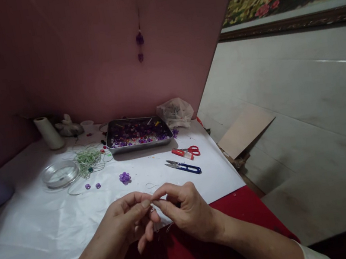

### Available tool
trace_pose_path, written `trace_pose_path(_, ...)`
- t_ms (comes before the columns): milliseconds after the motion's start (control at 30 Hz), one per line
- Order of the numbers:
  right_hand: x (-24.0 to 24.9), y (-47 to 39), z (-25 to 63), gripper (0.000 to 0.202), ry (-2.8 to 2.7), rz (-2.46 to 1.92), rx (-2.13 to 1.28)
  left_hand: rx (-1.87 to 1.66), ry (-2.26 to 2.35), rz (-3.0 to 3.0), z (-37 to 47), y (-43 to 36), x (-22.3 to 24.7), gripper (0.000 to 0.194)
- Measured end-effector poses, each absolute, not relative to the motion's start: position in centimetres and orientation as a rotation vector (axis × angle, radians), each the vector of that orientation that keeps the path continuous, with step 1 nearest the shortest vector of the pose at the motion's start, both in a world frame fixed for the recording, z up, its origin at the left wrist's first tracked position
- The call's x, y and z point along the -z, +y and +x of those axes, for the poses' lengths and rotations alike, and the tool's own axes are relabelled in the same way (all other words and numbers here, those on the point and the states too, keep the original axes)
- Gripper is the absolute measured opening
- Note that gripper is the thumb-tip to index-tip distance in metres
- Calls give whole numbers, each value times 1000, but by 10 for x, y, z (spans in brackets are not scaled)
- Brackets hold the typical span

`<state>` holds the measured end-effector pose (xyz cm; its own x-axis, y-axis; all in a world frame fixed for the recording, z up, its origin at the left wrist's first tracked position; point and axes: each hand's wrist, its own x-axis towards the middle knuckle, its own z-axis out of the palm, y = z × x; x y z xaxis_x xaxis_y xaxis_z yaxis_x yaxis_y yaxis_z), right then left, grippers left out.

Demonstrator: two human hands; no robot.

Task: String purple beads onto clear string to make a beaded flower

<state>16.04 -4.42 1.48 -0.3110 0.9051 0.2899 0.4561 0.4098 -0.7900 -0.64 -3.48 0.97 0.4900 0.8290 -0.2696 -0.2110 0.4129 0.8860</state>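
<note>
Left hand (131, 217) and right hand (191, 212) meet over the near edge of the white-covered desk (30, 244), thumb and forefinger of each pinching a fine pale thread (153, 209) right at the tips; left's other fingers half curled below, right's folded in. Thread sits between the hands, loose strands hanging under the fingers, a thin loop lying on the cover just beyond. Too fine to tell if it's knotted or whether a small bead is on it. Progress, judging by layout: one purple bead cluster (125, 177) looks made up, sitting alone beyond the hands. Thread handling looks in hand, no cluster visible on this thread. Two loose purple beads (93, 186), apart from each other, sit left of the cluster, unstrung as far as visible; a metal tray (143, 146) behind holds many more loose beads (137, 131), so plenty of material looks unused. Blue thread snips (184, 167) and red-handled scissors (193, 150) lie right of the cluster, neither held; strands under the fingers look untrimmed. Green cord (89, 160) lies tangled beside a clear round dish (60, 174), further left.
</note>
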Motion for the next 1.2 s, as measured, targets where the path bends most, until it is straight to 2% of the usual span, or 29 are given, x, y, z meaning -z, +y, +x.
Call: trace_pose_path(1200, -15, -48, 158, 8, -2060, -1136, -646, -829, 954, 930, -6, -34, -17, 19)
